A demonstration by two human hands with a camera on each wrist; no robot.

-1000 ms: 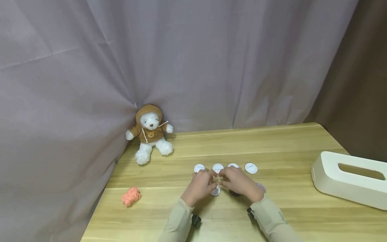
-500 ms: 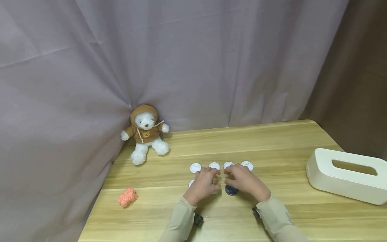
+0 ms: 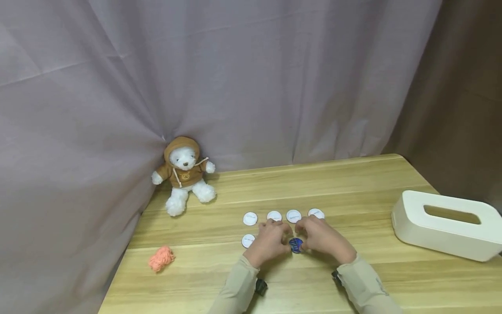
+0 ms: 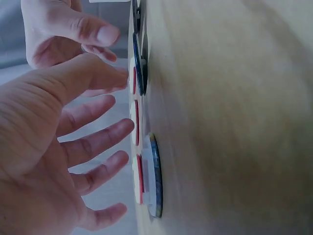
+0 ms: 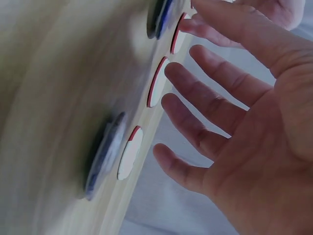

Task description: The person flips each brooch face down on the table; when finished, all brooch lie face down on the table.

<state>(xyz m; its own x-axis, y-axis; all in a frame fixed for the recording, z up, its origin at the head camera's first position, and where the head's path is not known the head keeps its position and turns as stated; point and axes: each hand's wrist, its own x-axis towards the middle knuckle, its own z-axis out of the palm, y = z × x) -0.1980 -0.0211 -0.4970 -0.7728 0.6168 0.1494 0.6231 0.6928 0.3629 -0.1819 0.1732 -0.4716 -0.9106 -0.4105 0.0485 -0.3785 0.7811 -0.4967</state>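
Note:
In the head view a blue round pin badge [image 3: 296, 245] lies face up between the hands. My left hand [image 3: 269, 242] is beside it on the left, and its thumb tip comes right up to a tilted dark badge [image 4: 140, 63] in the left wrist view. From the other side my right hand [image 3: 322, 239] reaches in, thumb at the blue badge's edge and the other fingers spread apart. Several white-backed badges, among them a far-left one [image 3: 250, 219], form a row beyond the hands. Nearer lies another white-backed badge [image 3: 248, 240]; a dark-rimmed badge [image 5: 105, 156] shows below the right fingers.
A white teddy bear [image 3: 185, 174] in a brown hoodie sits at the table's back left. Coral yarn [image 3: 161, 258] lies at the front left. On the right stands a cream tissue box [image 3: 447, 224]. Grey curtain [image 3: 251, 78] hangs behind the wooden table [image 3: 353, 183].
The head view has shifted a little, so the scene slides left. The right hand has drawn slightly rightward, and the blue badge shows more fully between the hands than one second ago.

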